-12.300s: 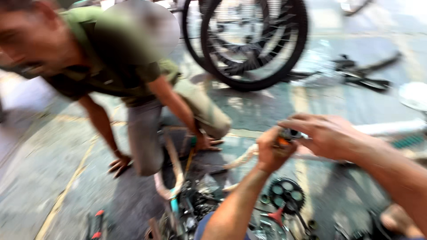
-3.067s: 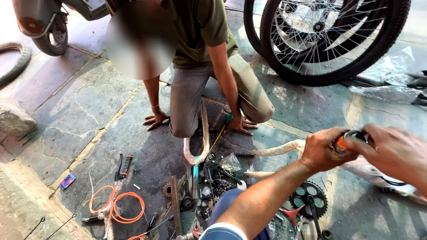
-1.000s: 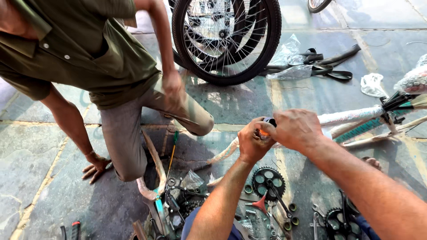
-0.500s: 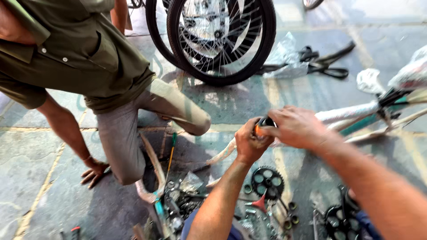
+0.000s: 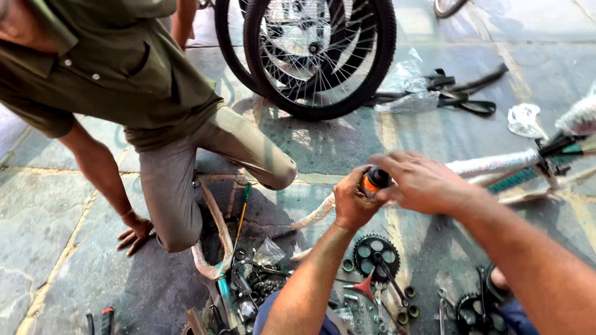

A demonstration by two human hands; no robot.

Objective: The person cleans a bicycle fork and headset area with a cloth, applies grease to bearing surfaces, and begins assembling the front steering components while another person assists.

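Head view: left hand (image 5: 355, 205) fingers wrapped around a small orange-and-black part (image 5: 374, 180); right hand (image 5: 422, 183) fingers pinch its top from 3 o'clock. Likely risk: grip slips and the part drops among the chainring (image 5: 376, 255) and loose hardware at 6 o'clock.
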